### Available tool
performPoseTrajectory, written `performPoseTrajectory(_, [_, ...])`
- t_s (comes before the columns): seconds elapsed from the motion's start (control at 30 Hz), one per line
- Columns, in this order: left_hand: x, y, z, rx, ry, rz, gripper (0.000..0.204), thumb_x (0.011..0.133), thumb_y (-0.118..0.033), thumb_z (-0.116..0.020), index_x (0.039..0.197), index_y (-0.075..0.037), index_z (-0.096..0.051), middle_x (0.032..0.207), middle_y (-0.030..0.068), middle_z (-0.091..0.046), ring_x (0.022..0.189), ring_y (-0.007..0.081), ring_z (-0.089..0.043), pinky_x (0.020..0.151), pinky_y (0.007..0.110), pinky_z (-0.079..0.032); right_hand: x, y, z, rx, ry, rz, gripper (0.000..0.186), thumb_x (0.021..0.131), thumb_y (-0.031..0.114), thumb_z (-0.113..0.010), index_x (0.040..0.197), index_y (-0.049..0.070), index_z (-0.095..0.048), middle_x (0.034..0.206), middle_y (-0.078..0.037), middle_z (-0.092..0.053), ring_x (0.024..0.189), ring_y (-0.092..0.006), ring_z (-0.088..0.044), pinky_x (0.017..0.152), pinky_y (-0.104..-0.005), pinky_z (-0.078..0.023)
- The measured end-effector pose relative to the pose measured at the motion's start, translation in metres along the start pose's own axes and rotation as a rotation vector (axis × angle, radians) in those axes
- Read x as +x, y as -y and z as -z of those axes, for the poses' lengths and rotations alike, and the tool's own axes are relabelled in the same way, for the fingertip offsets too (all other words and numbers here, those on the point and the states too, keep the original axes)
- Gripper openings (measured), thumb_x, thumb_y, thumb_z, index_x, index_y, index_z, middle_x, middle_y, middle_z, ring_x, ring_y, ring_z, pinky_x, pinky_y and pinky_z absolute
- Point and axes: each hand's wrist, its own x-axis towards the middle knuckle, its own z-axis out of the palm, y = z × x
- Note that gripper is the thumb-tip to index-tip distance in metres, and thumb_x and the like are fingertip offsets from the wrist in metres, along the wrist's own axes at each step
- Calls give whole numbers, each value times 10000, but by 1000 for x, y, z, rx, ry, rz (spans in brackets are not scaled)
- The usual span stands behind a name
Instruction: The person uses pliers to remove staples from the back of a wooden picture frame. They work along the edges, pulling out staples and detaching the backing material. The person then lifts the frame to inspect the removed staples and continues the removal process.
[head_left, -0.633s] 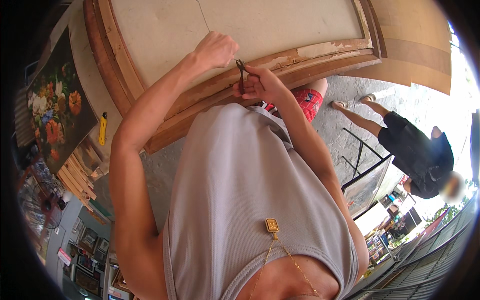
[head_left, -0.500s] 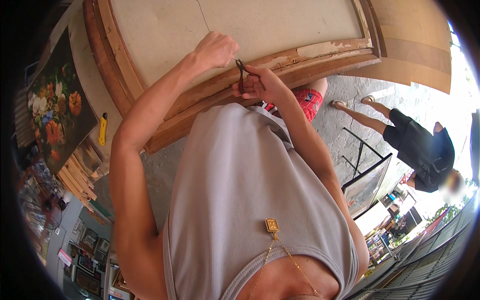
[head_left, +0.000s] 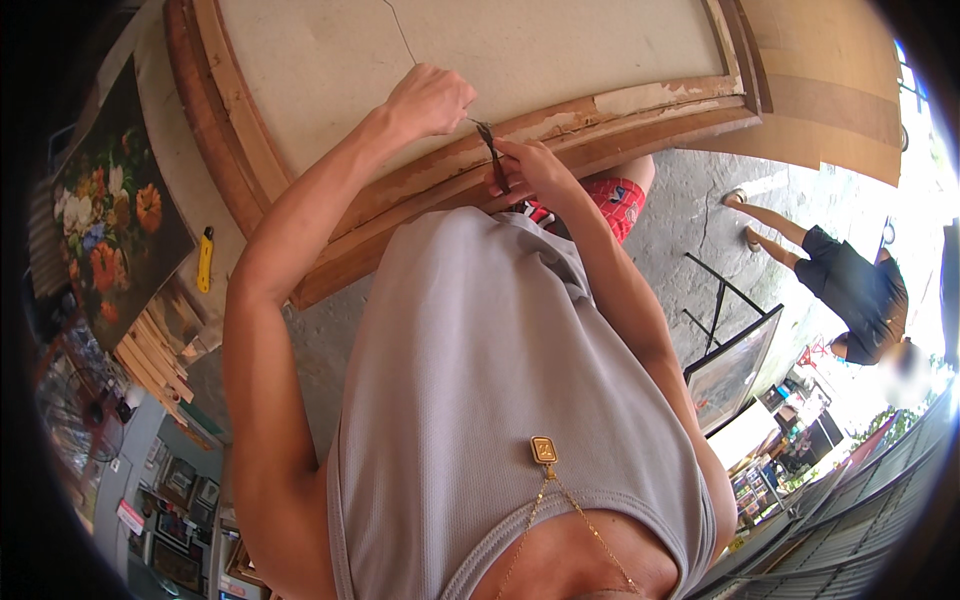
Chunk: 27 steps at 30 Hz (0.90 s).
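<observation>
Closed in a fist, my left hand (head_left: 430, 100) grips a thin wire (head_left: 402, 32) above the back of a large wooden frame (head_left: 560, 122). The wire runs away from the fist over the pale backing (head_left: 480, 45), and a short end of it sticks out toward my right hand. My right hand (head_left: 535, 172) is wrapped round a pair of pliers (head_left: 496, 160) with dark red handles. Their jaws point at the wire end beside my left fist; whether they touch it I cannot tell.
At the left lie a flower painting (head_left: 110, 205), a yellow utility knife (head_left: 205, 260) and wooden strips (head_left: 152, 352). Brown board (head_left: 820, 90) extends at the far right. Another person (head_left: 850, 290) in dark clothes is on the grey floor, near a leaning picture (head_left: 735, 370).
My right hand has squeezed the spread plier handles together, and the jaws have closed near the wire end. My left hand stays put. The other person has moved a little.
</observation>
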Motion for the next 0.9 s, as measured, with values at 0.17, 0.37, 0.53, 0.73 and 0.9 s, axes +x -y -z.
performPoseTrajectory(0.17, [3,-4,3,38,29,1,148,758,-180,-670,748,-33,-658,709,136,-650,706,307,-648,652,406,-505,0,6,-3,-8,-2,-13,412,935,345,-491,853,-44,-598,701,-127,-627,611,-209,-617,536,-341,-522])
performPoseTrajectory(0.37, [4,-8,7,88,40,8,148,755,-177,-672,746,-29,-666,707,145,-656,700,301,-657,650,398,-516,0,8,-9,4,-44,-18,425,935,346,-491,847,-56,-595,718,-139,-632,625,-225,-625,538,-356,-532])
performPoseTrajectory(0.53, [4,-11,11,91,46,7,143,750,-175,-675,742,-33,-667,685,151,-651,677,300,-659,632,394,-518,1,6,-11,41,-52,-4,433,934,359,-492,854,-54,-597,734,-146,-638,628,-233,-635,526,-358,-530])
performPoseTrajectory(0.73, [4,-11,10,108,46,1,148,746,-179,-681,729,-33,-665,669,154,-647,669,298,-661,624,391,-519,8,1,-14,17,-102,9,457,925,372,-510,839,-66,-609,730,-148,-647,592,-228,-639,501,-350,-519])
performPoseTrajectory(0.9, [3,-12,12,79,50,16,152,743,-180,-689,725,-31,-663,660,155,-646,659,298,-660,624,389,-519,18,-8,-15,-92,-149,53,496,919,380,-515,813,-90,-630,737,-153,-655,582,-216,-643,488,-343,-537])
